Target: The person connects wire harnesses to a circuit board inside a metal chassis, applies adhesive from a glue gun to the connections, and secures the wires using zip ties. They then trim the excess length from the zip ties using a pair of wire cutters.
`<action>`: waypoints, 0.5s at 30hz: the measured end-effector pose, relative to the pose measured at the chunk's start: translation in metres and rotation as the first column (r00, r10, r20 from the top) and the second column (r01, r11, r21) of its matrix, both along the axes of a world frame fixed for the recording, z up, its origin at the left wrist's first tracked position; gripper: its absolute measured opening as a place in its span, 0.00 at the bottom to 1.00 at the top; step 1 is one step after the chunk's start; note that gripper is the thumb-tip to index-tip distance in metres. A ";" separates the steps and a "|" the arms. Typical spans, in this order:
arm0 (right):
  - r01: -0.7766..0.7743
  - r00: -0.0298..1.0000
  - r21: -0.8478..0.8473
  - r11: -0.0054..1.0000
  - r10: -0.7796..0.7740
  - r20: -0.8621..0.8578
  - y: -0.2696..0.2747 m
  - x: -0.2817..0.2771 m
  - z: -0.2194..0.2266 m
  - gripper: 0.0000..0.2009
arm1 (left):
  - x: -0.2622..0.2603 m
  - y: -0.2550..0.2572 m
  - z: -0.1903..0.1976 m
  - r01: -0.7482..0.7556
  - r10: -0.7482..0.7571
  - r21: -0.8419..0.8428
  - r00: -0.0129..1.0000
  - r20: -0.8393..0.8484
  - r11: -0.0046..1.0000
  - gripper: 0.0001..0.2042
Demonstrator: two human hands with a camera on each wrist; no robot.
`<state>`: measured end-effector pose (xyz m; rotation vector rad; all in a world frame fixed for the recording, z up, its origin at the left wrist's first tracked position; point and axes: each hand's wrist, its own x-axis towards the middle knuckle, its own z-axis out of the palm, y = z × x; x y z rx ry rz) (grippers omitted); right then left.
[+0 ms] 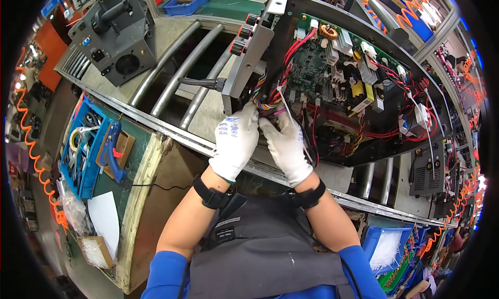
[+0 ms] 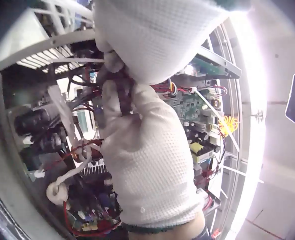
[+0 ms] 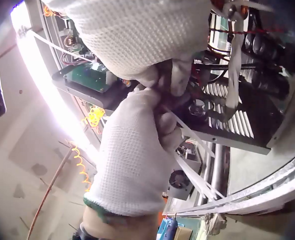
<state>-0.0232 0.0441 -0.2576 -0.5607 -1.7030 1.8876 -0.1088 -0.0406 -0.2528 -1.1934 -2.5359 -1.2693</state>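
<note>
In the head view, both hands wear white knit gloves and meet at a bundle of coloured wires (image 1: pixel 266 105) beside the grey front panel (image 1: pixel 248 60). My left hand (image 1: pixel 236 143) pinches the bundle from the left, its fingertips partly hidden behind the glove. From the other side my right hand (image 1: pixel 285 143) pinches the same bundle, thumb and forefinger around a dark stretch of it (image 2: pixel 123 92) in the left wrist view. A white cable tie (image 1: pixel 284 99) stands at the bundle, its long tail running down past the right hand. The open black chassis (image 1: pixel 332 161) holds a green circuit board (image 1: pixel 306 65).
Metal rollers (image 1: pixel 176 70) run under the chassis. At left stand another grey unit (image 1: pixel 122 39) with a fan and a blue tool bin (image 1: pixel 86 148). A blue box of white strips (image 1: pixel 387 247) sits at lower right. Orange coiled hoses (image 1: pixel 34 158) hang at the sides.
</note>
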 end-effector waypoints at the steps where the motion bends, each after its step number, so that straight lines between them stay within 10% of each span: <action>1: -0.029 0.999 -0.004 1.000 0.029 0.020 0.002 0.003 0.003 0.17 | -0.004 0.003 -0.005 0.057 -0.052 0.081 0.996 -0.071 0.995 0.06; 12: 0.079 0.985 0.374 0.924 -0.129 0.110 0.011 0.003 0.003 0.06 | -0.002 0.005 -0.006 0.062 -0.061 0.007 0.992 -0.107 0.998 0.05; 15: 0.188 0.982 -0.005 0.982 -0.188 -0.013 -0.004 -0.002 0.009 0.05 | 0.004 -0.005 -0.007 0.036 -0.028 0.052 0.989 -0.147 0.998 0.06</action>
